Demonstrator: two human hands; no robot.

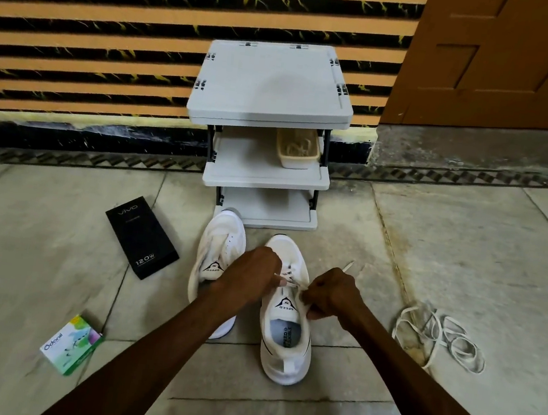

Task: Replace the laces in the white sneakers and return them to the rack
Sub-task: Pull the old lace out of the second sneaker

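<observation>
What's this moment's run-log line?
step: lacing sneaker | left hand: pinches lace | right hand: pinches lace | rack: holds no sneakers

White sneakers (287, 312) with black tongue logos, grey rack (274, 83), black box (141, 237), green-white box (72, 344), cream basket (297, 148), orange-black striped wall (114, 32), brown door (507, 63).

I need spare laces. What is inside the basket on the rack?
The basket holds pale coiled strands, likely laces; the rack's top shelf hides its back.
</observation>
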